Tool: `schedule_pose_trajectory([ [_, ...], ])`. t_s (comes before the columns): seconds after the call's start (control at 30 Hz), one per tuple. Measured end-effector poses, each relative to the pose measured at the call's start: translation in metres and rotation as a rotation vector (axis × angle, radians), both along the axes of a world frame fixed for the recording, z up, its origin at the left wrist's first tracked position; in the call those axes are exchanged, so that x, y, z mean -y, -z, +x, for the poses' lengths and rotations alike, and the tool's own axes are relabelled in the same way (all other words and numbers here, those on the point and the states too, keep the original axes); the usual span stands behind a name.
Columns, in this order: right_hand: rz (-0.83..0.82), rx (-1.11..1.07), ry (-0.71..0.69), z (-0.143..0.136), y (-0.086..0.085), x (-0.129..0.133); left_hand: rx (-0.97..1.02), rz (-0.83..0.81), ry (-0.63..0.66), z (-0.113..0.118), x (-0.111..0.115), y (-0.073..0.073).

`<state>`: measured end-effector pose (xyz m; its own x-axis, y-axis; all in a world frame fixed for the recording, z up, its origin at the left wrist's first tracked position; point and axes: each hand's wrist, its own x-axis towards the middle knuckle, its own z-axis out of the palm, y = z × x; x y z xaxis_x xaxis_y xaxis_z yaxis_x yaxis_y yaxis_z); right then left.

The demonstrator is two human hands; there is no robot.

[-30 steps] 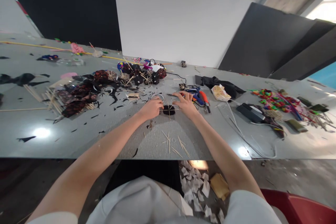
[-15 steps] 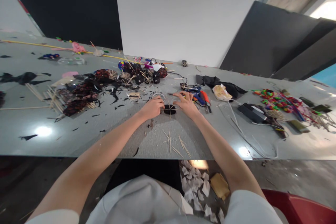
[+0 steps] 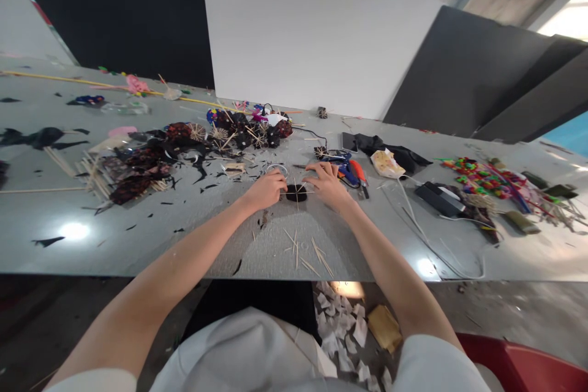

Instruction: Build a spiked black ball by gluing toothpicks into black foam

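Note:
A small dark round piece lies on the grey table between my hands, with thin pale sticks crossed over it. My left hand is at its left side, fingers closed together; what they pinch is too small to name. On the right side, my right hand has thumb and forefinger bent toward the piece, its fingers curled; whether they hold a stick end cannot be made out. Loose short sticks lie on the table nearer to me. A clear ring sits just behind my left hand.
Orange-handled cutter and blue-handled tools lie behind my right hand. Dark stick-studded balls and a stick bundle are at the left. A power bank, white cable and colourful trinkets lie right.

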<state>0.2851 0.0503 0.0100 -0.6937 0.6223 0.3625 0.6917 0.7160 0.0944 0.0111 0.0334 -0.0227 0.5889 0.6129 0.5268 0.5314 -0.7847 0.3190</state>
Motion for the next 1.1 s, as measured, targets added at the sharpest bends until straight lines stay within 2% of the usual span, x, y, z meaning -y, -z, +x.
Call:
schedule_pose_trajectory([
  [0.3,-0.024,-0.018,-0.088,0.0034,0.0007,-0.0018,0.0,0.019,0.003,-0.0009,-0.0024,0.005],
  [1.1,-0.027,-0.043,-0.1,0.0,0.0006,0.0007,-0.002,0.007,0.001,-0.0005,-0.0012,0.0025],
])
